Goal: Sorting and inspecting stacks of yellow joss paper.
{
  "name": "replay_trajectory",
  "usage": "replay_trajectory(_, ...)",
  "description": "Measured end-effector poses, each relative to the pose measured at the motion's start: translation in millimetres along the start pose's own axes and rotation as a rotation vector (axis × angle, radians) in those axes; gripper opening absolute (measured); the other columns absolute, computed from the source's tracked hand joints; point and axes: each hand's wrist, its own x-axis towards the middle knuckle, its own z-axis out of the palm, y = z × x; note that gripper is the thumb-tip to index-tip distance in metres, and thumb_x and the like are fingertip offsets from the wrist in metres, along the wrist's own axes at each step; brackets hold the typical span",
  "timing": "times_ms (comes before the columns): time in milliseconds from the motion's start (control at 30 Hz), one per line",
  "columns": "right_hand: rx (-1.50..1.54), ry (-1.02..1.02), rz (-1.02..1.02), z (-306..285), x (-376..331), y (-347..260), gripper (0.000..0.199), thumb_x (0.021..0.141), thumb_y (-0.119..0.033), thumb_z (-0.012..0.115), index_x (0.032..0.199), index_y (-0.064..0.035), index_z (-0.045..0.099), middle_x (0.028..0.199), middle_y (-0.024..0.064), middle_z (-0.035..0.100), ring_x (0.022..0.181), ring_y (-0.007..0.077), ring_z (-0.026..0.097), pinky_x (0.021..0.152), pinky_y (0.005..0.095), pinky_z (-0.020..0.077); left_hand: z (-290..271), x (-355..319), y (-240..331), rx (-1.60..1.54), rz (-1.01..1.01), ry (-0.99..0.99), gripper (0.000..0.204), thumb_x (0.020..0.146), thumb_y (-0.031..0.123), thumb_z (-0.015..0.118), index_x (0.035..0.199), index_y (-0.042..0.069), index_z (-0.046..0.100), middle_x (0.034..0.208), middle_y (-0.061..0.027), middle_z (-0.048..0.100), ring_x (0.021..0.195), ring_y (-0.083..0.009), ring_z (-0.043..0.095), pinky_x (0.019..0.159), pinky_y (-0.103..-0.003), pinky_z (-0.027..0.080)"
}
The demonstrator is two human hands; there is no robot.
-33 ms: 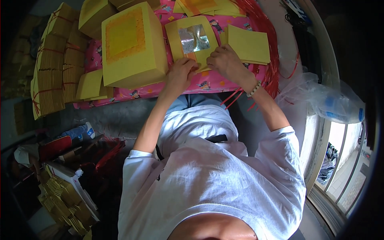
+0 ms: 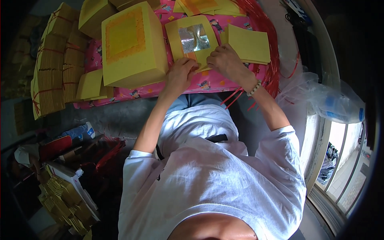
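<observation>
A yellow sheet of paper (image 2: 175, 37) lies on the pink patterned table cover, with a shiny silver foil square (image 2: 194, 39) on an orange patch in its middle. My left hand (image 2: 181, 74) has its fingers curled at the sheet's near left edge, fingertips pinching the paper. At the near right edge my right hand (image 2: 227, 63), a bead bracelet on its wrist, is closed with bent fingers on the same paper. The fingertips of both hands are partly hidden. Beside my right hand sits a small stack of plain yellow sheets (image 2: 249, 45).
A tall stack of yellow paper (image 2: 135, 72) with an orange-bordered top stands left of my left hand. Further left are tied paper bundles (image 2: 51, 76). Red strings (image 2: 273, 52) hang over the right end of the pink table cover (image 2: 160, 89). A clear plastic bag (image 2: 336, 100) hangs by the barred window.
</observation>
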Motion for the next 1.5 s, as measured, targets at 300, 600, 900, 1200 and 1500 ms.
replay_trajectory(300,0.019,-0.092,0.048,0,2,1,0.007,0.076,-0.016,0.065,0.074,-0.0100,0.063,0.075,0.0036,0.060,0.083,0.0195,0.058,0.083,0.0335,0.0406,0,1,8,0.064,-0.048,0.020,0.024,0.074,0.003,0.068,0.098,0.006,0.062,0.091,-0.0086,0.061,0.084,-0.0272,0.062,0.072,-0.036,0.051)
replay_trajectory(600,0.149,-0.113,0.082,-10,-1,-3,0.021,0.070,-0.016,0.072,0.087,-0.0089,0.064,0.084,0.0048,0.061,0.090,0.0221,0.058,0.087,0.0354,0.0403,-4,0,6,-0.022,-0.091,-0.018,0.020,0.077,0.004,0.063,0.096,0.007,0.062,0.092,-0.0081,0.061,0.088,-0.0284,0.060,0.074,-0.039,0.050)
replay_trajectory(900,0.059,-0.014,0.008,6,2,-2,0.019,0.070,-0.016,0.070,0.086,-0.0078,0.063,0.082,0.0058,0.061,0.085,0.0223,0.059,0.083,0.0352,0.0423,-3,0,10,0.084,-0.036,-0.029,0.030,0.079,0.000,0.058,0.108,0.004,0.056,0.098,-0.0118,0.059,0.093,-0.0311,0.058,0.078,-0.040,0.048)
replay_trajectory(1200,0.064,0.117,-0.003,-12,10,-7,0.019,0.072,-0.015,0.068,0.089,-0.0071,0.064,0.093,0.0079,0.062,0.091,0.0238,0.059,0.083,0.0372,0.0440,11,24,10,0.244,0.003,0.058,0.049,0.070,0.003,0.067,0.116,0.001,0.050,0.110,-0.0146,0.051,0.099,-0.0336,0.052,0.080,-0.042,0.047)
replay_trajectory(1500,1.069,0.628,0.534,-17,9,-28,0.040,0.091,-0.021,0.060,0.123,-0.0018,0.047,0.121,0.0146,0.052,0.109,0.0266,0.054,0.090,0.0385,0.0461,-15,24,41,0.296,-0.011,0.292,0.056,0.068,-0.002,0.062,0.123,-0.002,0.050,0.112,-0.0142,0.052,0.096,-0.0323,0.049,0.081,-0.040,0.045)
